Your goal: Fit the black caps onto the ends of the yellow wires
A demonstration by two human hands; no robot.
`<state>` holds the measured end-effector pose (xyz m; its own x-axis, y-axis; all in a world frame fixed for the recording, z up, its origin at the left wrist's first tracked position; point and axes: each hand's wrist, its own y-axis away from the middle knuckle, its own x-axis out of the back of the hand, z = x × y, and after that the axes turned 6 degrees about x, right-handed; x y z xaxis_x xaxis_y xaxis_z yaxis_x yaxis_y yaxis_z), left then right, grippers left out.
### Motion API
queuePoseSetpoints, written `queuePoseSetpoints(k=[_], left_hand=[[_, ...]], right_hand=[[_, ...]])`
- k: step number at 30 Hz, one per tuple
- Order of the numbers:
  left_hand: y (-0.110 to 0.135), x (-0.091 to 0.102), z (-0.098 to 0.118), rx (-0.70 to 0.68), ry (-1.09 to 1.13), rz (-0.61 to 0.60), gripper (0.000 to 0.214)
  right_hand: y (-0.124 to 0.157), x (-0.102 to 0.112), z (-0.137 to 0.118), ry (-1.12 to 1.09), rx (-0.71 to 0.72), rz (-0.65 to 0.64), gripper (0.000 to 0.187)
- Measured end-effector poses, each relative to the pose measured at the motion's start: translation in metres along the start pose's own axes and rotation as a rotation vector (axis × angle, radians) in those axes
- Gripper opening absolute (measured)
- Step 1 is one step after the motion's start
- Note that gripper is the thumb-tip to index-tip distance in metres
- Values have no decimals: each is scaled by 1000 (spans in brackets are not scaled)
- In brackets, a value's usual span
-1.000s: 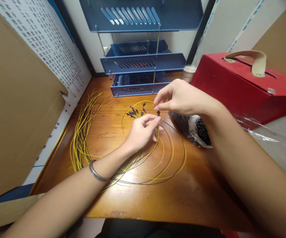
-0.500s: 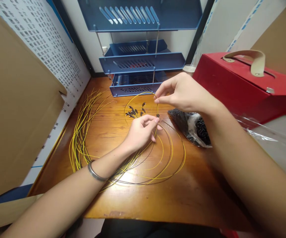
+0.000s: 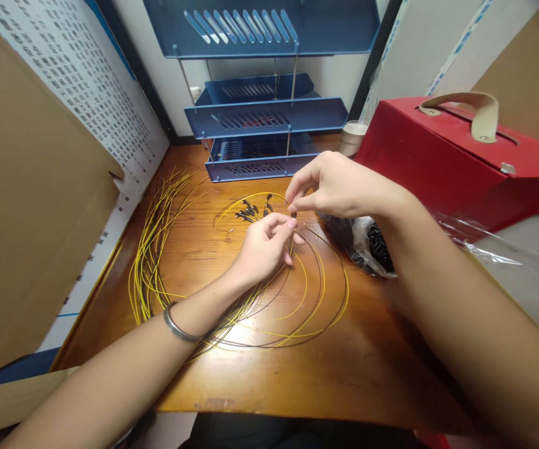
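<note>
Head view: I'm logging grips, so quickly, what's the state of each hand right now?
Left hand: closed, holding a small black piece.
Right hand: closed, pinching a looped yellow wire.

I've got yellow and black wires [image 3: 144, 298], black end pieces [image 3: 252, 211], blue slant-slotted trays [image 3: 316, 115], red case [image 3: 419, 162], beige handle [image 3: 488, 118], brown wood-grain table [image 3: 297, 383], grey bangle [image 3: 174, 328].

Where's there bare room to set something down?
Bare tabletop: between the wire loops and right forearm; between the loops and near edge; a small patch between the wire bundle and left hand. Crowded: around the left hand and right hand, black-tipped wire ends and bag close by.
</note>
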<state>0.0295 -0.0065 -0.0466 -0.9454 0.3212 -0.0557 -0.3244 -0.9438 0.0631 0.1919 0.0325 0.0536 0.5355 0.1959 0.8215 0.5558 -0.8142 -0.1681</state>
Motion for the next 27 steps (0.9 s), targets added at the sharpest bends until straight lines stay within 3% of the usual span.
queuePoseSetpoints(k=[13, 15, 22, 27], left_hand=[[1, -1, 0, 31, -42, -16, 18], [1, -1, -1, 16, -47, -11, 19], [2, -1, -1, -24, -65, -3, 22], [2, -2, -1, -16, -59, -34, 20]], right_hand=[[2, 8, -3, -106, -56, 399, 7], [3, 10, -2, -108, -77, 348, 9], [4, 7, 2, -99, -46, -45, 12], [3, 3, -1, -95, -31, -75, 15]])
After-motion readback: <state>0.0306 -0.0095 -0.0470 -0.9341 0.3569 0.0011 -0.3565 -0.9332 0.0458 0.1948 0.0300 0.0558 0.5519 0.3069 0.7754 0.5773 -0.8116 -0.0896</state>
